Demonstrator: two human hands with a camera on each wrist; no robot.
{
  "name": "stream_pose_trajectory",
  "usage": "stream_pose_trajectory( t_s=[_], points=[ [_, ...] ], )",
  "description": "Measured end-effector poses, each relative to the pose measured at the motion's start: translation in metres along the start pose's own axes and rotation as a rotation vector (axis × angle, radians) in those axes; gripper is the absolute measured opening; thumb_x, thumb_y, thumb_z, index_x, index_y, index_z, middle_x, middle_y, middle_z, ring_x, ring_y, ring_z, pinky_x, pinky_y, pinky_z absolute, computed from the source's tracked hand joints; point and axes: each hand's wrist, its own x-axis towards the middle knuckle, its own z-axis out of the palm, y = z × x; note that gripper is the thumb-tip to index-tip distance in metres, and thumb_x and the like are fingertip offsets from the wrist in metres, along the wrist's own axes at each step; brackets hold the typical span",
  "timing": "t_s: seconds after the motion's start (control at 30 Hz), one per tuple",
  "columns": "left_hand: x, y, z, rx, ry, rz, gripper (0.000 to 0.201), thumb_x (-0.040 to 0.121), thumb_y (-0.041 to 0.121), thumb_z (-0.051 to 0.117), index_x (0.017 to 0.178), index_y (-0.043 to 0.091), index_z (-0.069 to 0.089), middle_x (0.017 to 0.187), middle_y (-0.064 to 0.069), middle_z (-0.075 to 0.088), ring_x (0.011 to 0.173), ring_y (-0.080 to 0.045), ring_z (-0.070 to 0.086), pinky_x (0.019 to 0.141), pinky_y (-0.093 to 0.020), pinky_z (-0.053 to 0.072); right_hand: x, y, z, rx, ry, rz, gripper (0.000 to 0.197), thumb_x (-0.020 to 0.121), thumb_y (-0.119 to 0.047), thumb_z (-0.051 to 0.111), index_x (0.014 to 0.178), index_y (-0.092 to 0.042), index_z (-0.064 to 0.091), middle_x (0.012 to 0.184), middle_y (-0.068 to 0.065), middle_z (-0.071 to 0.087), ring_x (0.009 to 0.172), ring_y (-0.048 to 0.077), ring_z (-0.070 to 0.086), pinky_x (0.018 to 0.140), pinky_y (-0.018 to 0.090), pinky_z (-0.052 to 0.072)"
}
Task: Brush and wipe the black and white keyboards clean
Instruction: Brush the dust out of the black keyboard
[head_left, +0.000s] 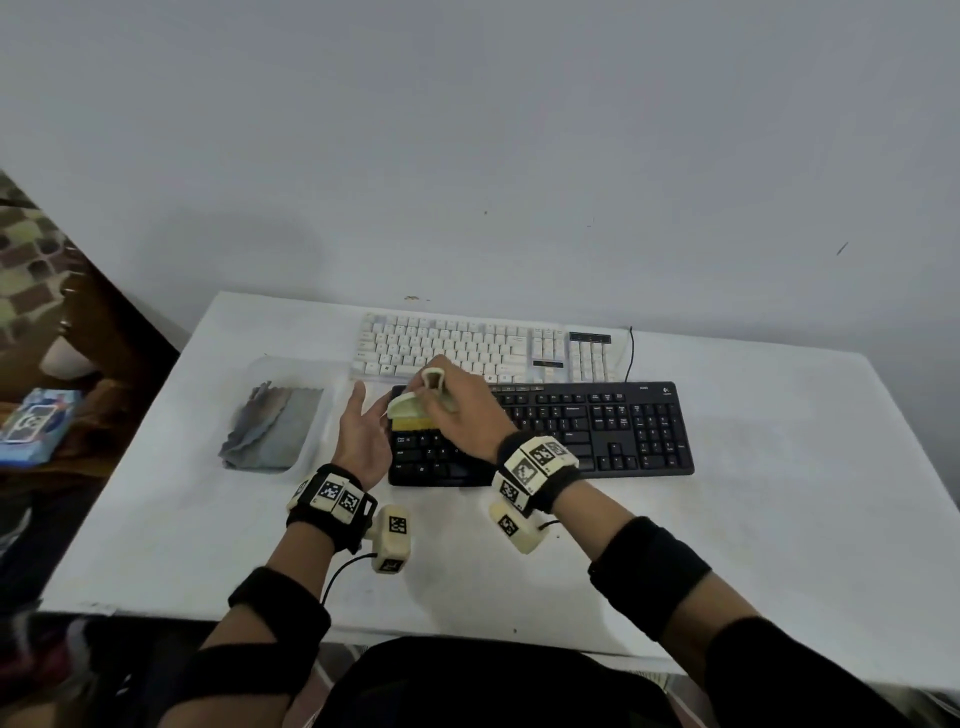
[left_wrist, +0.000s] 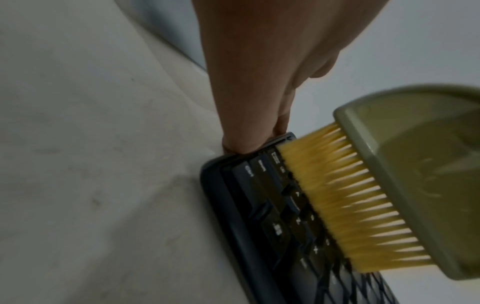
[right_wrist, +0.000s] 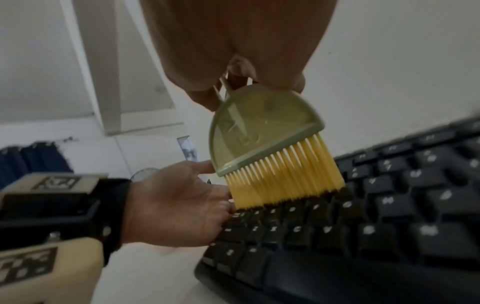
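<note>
Right hand (head_left: 457, 402) fingers pinch the brush (right_wrist: 272, 148) — left hand (head_left: 363, 431) fingers straight beside the black keyboard (head_left: 597, 431).

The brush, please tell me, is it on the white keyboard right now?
No, the brush bristles rest on the black keyboard, nearer than the white keyboard.

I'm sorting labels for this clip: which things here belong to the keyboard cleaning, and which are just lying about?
Belong to the job:
- brush, held in the right hand
- black keyboard, steadied by the left hand
- white keyboard
- grey cloth in its clear tray

Lying about:
- blue packet off the table
</note>
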Motion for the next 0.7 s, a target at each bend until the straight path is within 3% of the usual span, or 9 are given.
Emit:
stream_pose_trajectory(
  t_s=[0.07, 0.23, 0.4, 0.57, 0.7],
  points=[
    [0.001, 0.0, -0.002, 0.005, -0.004, -0.008, 0.071, 0.104, 0.066, 0.03, 0.145, 0.014, 0.056, 0.138, -0.014, 0.065, 0.117, -0.023, 0.067, 0.088, -0.037, 0.052, -0.003, 0.003, 0.0, -0.07, -0.042, -0.028, 0.013, 0.102, -0.027, 0.05, 0.104, -0.016, 0.057, 0.095, -0.001, 0.066, 0.083, 0.018, 0.061, 0.075, 0.043, 0.053],
    [0.007, -0.003, -0.004, -0.013, -0.009, 0.0, 0.073, 0.103, 0.067, 0.034, 0.146, 0.012, 0.055, 0.139, -0.015, 0.064, 0.129, -0.03, 0.06, 0.113, -0.052, 0.042, -0.005, 0.013, -0.018, -0.2, -0.014, 0.011, 0.021, 0.099, -0.037, 0.044, 0.101, -0.017, 0.05, 0.092, 0.0, 0.067, 0.079, 0.02, 0.059, 0.072, 0.042, 0.052],
    [0.006, -0.002, -0.005, 0.005, -0.007, 0.007, 0.071, 0.103, 0.066, 0.032, 0.145, 0.014, 0.056, 0.139, -0.016, 0.064, 0.13, -0.032, 0.06, 0.105, -0.047, 0.048, -0.005, 0.0, -0.008, -0.076, -0.022, -0.032, 0.006, 0.103, -0.02, 0.052, 0.104, -0.015, 0.056, 0.095, -0.004, 0.065, 0.082, 0.015, 0.06, 0.072, 0.033, 0.05],
    [0.006, -0.003, -0.004, 0.044, 0.001, 0.011, 0.07, 0.104, 0.065, 0.031, 0.145, 0.014, 0.055, 0.137, -0.015, 0.065, 0.127, -0.028, 0.062, 0.106, -0.044, 0.047, -0.006, 0.006, -0.001, -0.137, -0.088, -0.054, 0.01, 0.102, -0.025, 0.05, 0.106, -0.017, 0.053, 0.092, 0.003, 0.063, 0.081, 0.019, 0.056, 0.072, 0.041, 0.05],
    [0.006, -0.003, -0.004, 0.042, 0.009, 0.015, 0.069, 0.104, 0.065, 0.032, 0.142, 0.013, 0.058, 0.137, -0.015, 0.065, 0.127, -0.03, 0.062, 0.112, -0.05, 0.044, -0.007, 0.015, -0.013, -0.208, -0.055, -0.03, 0.008, 0.098, -0.022, 0.052, 0.103, -0.016, 0.052, 0.091, 0.003, 0.065, 0.08, 0.02, 0.055, 0.072, 0.044, 0.049]
  ],
)
